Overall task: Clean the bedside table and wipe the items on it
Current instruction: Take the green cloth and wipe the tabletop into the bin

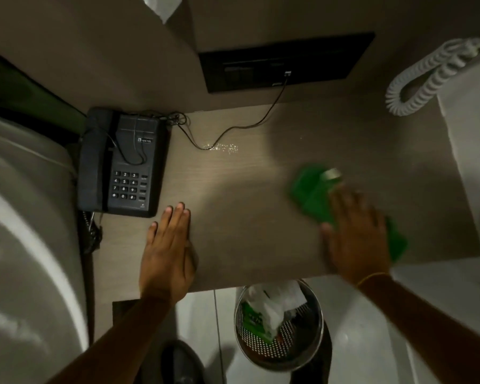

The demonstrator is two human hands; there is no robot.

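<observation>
The wooden bedside table [247, 217] fills the middle of the head view. A black desk telephone [122, 164] sits at its left edge, its thin cord [233, 128] running to a dark wall panel. A patch of wet droplets [222, 147] glistens behind the centre. My right hand [358, 234] presses flat on a green cloth [316, 189] at the table's right side, blurred with motion. My left hand [168, 250] rests flat on the front left of the tabletop, fingers together, holding nothing.
A perforated metal waste bin [279, 325] with paper and green wrappers stands on the floor below the table's front edge. White bedding [25, 245] lies to the left. A coiled grey cord [427, 76] hangs at the upper right beside a pale wall. The dark switch panel [283, 62] is on the back wall.
</observation>
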